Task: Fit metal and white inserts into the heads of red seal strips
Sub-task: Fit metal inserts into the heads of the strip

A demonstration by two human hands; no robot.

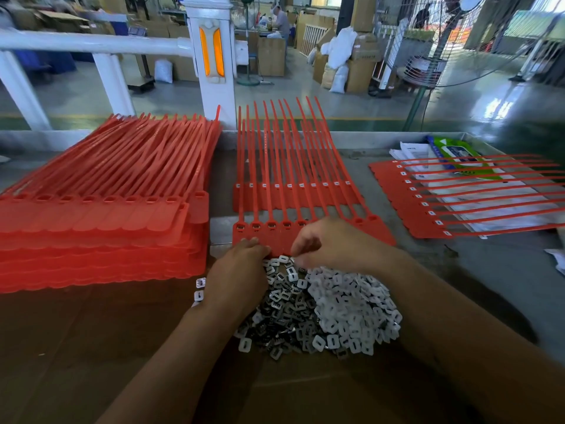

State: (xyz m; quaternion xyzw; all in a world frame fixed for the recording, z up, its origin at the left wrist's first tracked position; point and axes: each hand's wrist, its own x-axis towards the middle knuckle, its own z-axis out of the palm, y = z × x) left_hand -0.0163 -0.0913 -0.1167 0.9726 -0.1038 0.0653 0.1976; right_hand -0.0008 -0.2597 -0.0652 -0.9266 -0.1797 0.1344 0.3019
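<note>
Left hand point(241, 270): back up, fingers curled down, tips on the near edge of the near strip sheet point(377, 229). Can't tell if it grips anything.
Right hand point(330, 243): just right of the left hand, fingers curled, tips bunched together at the same near edge. Whatever is between them is too small to make out.
Near strip sheet: centre of the worktop point(489, 270), tags toward the person, tails running away to the far side. The right hand covers part of the row of heads point(269, 225).
Metal inserts point(281, 316): loose pile directly under and between both wrists, touching the sheet's near edge.
White inserts point(351, 307): loose pile right of the metal one, the two merging where they meet. A few strays point(198, 290) lie just left of the left wrist.
Cardboard point(91, 347): brown sheet under both piles and forearms.
Far strip sheet point(244, 197): just beyond the near sheet, under its tails. White shows in its heads.
Left stack point(101, 218): many red sheets piled up, left of the hands, heads with open sockets.
Right strip sheet point(394, 191): well right of the hands, turned sideways, tails pointing right, white in its heads.
Papers point(409, 151) and packet point(452, 151): far right, partly under those tails.
Railing post point(214, 56): white, beyond the worktop's far edge.
</note>
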